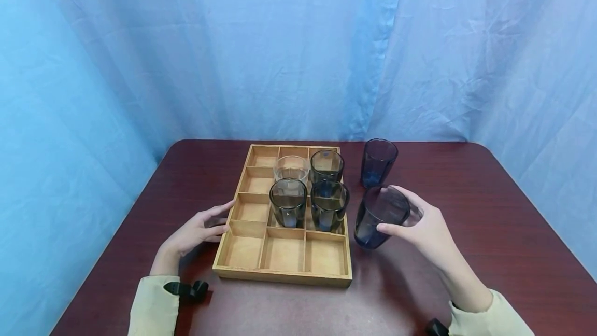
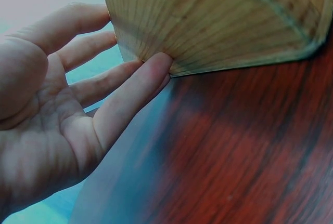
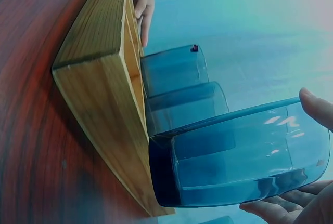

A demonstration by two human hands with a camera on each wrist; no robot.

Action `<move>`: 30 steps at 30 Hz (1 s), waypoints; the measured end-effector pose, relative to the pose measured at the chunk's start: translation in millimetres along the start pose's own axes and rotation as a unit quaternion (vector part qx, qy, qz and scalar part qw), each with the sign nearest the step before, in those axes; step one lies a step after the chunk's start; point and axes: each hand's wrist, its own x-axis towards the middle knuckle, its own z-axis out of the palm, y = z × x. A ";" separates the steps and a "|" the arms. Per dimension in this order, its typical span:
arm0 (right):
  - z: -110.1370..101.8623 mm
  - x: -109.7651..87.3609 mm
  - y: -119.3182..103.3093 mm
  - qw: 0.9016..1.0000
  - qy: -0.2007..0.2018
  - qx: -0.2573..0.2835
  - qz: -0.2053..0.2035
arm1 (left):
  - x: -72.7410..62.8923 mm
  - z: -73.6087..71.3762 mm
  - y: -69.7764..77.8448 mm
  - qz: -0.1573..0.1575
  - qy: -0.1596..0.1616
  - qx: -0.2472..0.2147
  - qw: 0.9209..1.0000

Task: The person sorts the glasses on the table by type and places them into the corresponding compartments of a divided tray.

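Observation:
My right hand (image 1: 426, 227) grips a dark tinted glass (image 1: 380, 217) near its rim, thumb on the near side and fingers behind. The glass tilts a little beside the right wall of a wooden compartment tray (image 1: 284, 276). In the right wrist view the held glass (image 3: 234, 156) overlaps the tray's side. My left hand (image 1: 198, 229) touches the tray's left wall with its fingertips, fingers fairly straight, as the left wrist view also shows. Inside the tray stand a clear glass (image 1: 291, 162) and three dark glasses, one of them at the middle (image 1: 288, 204).
Another dark glass (image 1: 379, 162) stands on the reddish-brown table (image 1: 489, 211), behind the held one and right of the tray. Blue curtains (image 1: 280, 56) hang around the table's back and sides. Dark straps (image 1: 186, 289) sit at both wrists.

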 end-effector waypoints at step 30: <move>33.8 -1.0 -23.0 0.995 -0.086 0.053 -0.022 | -1.2 -1.3 2.8 0.000 -0.002 0.003 1.000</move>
